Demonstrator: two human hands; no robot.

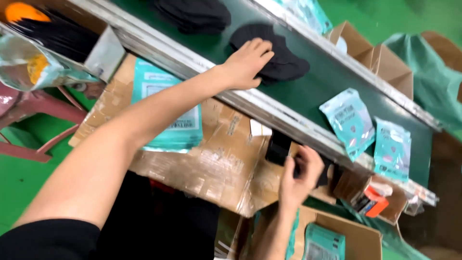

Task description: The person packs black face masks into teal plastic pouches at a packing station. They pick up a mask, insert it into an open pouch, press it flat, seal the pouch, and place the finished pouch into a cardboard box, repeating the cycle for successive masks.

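Observation:
My left hand [248, 62] reaches across the metal rail onto the dark green conveyor belt [317, 86] and rests on a stack of black masks [284, 60], fingers spread over it. My right hand [299, 174] is lower, at the near edge of the rail, with fingers closed around some black masks [279, 147] over a taped cardboard sheet [216, 159]. A second pile of black masks [195, 14] lies farther up the belt.
Two teal pouches [349, 120] lie on the belt to the right. A stack of teal pouches [168, 103] sits on the cardboard. An open carton [337, 236] below holds more pouches. A box of black masks [57, 33] stands top left. An orange tool [373, 204] hangs near the rail.

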